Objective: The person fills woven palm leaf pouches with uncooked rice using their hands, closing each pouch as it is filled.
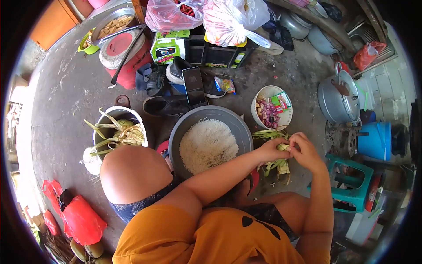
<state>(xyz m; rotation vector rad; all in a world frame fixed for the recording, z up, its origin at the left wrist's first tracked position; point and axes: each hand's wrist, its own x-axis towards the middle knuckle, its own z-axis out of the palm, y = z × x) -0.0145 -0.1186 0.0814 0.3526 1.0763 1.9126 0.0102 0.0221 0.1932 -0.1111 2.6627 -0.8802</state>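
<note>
Both hands meet to the right of a grey basin [249,132] that holds a mound of white rice [209,145]. My left hand [272,151] grips a small pale-green woven palm-leaf pouch [283,147]. With thumb and fingers, my right hand [306,152] pinches the pouch's right end; the fingers partly hide it. More woven leaf pouches [283,168] with loose strips lie on the floor beneath my hands. Just beyond them stands a white bowl [254,110] with peeled shallots [268,114] and green-red packets [281,101]. Left of the basin, a white bucket [145,133] contains leaf pouches [130,133].
A phone [193,84] leans among shoes [165,105] behind the basin. On the right are a lidded metal pot [334,99], a blue bucket [374,141] and a green plastic stool [357,175]. A red plastic bag [84,219] lies at lower left; a red cooler jug [123,71] stands at upper left.
</note>
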